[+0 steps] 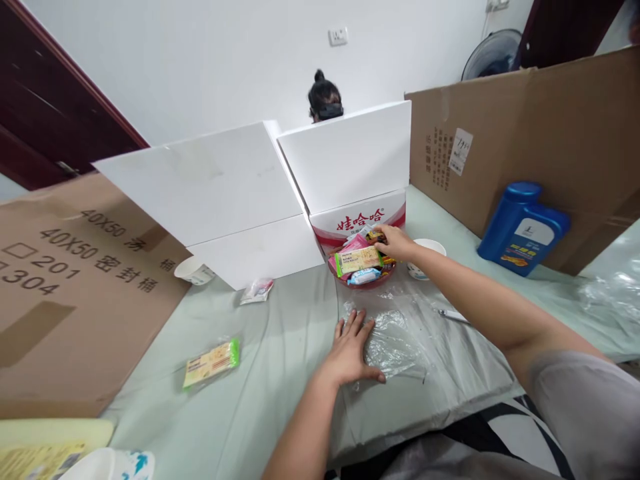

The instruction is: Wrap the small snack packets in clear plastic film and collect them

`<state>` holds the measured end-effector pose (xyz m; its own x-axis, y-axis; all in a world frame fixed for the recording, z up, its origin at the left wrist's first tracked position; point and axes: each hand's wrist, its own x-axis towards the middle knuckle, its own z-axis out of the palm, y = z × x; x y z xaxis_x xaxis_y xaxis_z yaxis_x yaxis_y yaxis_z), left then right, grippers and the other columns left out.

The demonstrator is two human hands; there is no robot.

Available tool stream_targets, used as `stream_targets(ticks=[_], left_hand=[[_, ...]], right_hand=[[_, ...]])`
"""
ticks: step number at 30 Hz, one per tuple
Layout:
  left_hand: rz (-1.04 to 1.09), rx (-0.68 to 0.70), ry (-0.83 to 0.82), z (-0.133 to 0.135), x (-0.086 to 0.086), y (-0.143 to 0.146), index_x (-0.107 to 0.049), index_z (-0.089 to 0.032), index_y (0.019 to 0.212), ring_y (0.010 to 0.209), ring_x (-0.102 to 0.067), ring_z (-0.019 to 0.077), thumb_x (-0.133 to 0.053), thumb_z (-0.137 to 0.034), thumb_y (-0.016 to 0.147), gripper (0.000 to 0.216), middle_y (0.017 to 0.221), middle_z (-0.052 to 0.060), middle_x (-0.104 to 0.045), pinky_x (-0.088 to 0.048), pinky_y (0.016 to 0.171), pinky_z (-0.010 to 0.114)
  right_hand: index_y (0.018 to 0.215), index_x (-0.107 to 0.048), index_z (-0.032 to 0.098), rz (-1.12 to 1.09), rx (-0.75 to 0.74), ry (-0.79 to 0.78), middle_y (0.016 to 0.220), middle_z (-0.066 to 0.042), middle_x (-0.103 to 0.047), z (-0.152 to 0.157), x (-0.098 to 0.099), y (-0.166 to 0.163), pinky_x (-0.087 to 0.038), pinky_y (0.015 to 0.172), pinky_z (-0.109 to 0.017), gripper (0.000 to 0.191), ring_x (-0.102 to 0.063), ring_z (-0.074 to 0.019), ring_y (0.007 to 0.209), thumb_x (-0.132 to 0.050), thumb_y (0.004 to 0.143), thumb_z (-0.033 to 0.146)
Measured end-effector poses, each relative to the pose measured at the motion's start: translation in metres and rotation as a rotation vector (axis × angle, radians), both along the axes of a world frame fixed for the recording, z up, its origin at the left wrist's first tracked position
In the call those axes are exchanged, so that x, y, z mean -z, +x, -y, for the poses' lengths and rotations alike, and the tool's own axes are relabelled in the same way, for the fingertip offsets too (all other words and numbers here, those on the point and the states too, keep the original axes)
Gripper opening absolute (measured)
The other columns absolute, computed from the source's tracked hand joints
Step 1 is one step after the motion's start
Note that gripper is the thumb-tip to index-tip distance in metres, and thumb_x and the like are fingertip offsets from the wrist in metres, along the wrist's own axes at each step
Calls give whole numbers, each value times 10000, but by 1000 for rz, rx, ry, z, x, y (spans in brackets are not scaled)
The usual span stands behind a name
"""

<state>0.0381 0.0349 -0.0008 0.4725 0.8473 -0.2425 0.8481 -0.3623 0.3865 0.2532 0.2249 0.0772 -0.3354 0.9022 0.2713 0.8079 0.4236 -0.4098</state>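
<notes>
My left hand [353, 350] lies flat with spread fingers on a crumpled clear plastic bag [397, 343]. At the red bowl [367, 283] of packaged snacks, my right hand [396, 243] curls its fingers over the right side of the pile. What sits between those fingertips is hidden. On top of the pile are a green-and-yellow biscuit packet [359, 261], a blue-and-white wrapped snack [364, 276] and a pink packet [356, 243]. Another biscuit packet [211, 364] rests on the cloth to the left, and a small pink-and-white packet [257, 291] lies by the white panel.
White box panels [240, 193] stand behind the bowl, with a person [325, 97] beyond. Large cardboard boxes flank the table [75, 287]. A paper cup [430, 248], a pen [453, 315] and a blue jug [523, 230] are on the right. More cups stand left.
</notes>
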Motion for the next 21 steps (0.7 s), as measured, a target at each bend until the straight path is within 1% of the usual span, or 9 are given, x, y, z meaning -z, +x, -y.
stream_targets(ticks=[3,7,10,11,13,16,18,20,21], left_hand=[[14,0,11,0,1,-1,-290,-202,1502,1482,-9,368,-805,-690,449,1270,1605,162,-117,-30,1175,590],[26,4,22,-1,2,-2,-299,-214,1498,1481,-19,376,-814,-672,446,1258,1605,165,-125,-30,1170,599],[34,14,25,-1,4,-2,-307,-210,1494,1481,-25,377,-805,-683,453,1247,1602,171,-139,-32,1171,592],[39,13,30,-1,4,-2,-311,-217,1492,1481,-29,377,-805,-681,455,1238,1601,169,-148,-35,1170,594],[47,8,42,0,6,-2,-329,-245,1482,1481,-35,381,-816,-665,454,1213,1600,156,-166,-45,1164,601],[52,-11,61,-1,7,-5,-381,-276,1452,1474,-71,393,-828,-649,460,1150,1594,130,-202,-105,1153,606],[69,-74,115,-4,6,-10,-445,-273,1414,1449,-182,385,-756,-650,607,943,1569,116,-274,-199,1138,579],[81,-205,222,-7,4,-15,-558,-251,1319,1366,-345,348,-605,-588,809,614,1483,115,-412,-296,1105,525],[72,-280,279,-9,4,-18,-612,-237,1254,1311,-406,335,-551,-543,862,502,1419,120,-479,-332,1083,506]], right_hand=[[1441,-343,130,9,-26,-32,1449,-164,-452,-1,8,3,-340,1081,-422,653,-425,-294,1316,-565,859,326],[1476,-288,114,9,-21,-60,1510,-189,-353,7,8,3,-284,1113,-472,718,-315,-322,1391,-557,875,401],[1442,-356,121,-90,40,106,1498,-202,-354,33,-2,2,-234,1116,-543,682,-267,-361,1396,-569,867,421],[1412,-403,132,-133,5,171,1465,-197,-402,47,-5,1,-252,1107,-536,631,-303,-355,1373,-562,873,420],[1328,-504,167,-169,-232,174,1329,-164,-545,82,-7,2,-357,1041,-462,503,-461,-305,1250,-528,898,428],[1238,-593,201,52,-731,-143,1162,-119,-645,139,4,10,-463,874,-371,431,-599,-255,1046,-547,892,454],[1237,-600,164,271,-812,-241,1086,-140,-650,171,19,21,-471,838,-398,598,-606,-296,998,-694,757,509],[1221,-606,144,397,-760,-302,1082,-152,-627,196,35,34,-479,804,-404,717,-602,-319,977,-799,626,493],[1209,-608,145,419,-714,-324,1088,-150,-617,205,43,42,-483,784,-394,702,-607,-313,958,-816,613,452]])
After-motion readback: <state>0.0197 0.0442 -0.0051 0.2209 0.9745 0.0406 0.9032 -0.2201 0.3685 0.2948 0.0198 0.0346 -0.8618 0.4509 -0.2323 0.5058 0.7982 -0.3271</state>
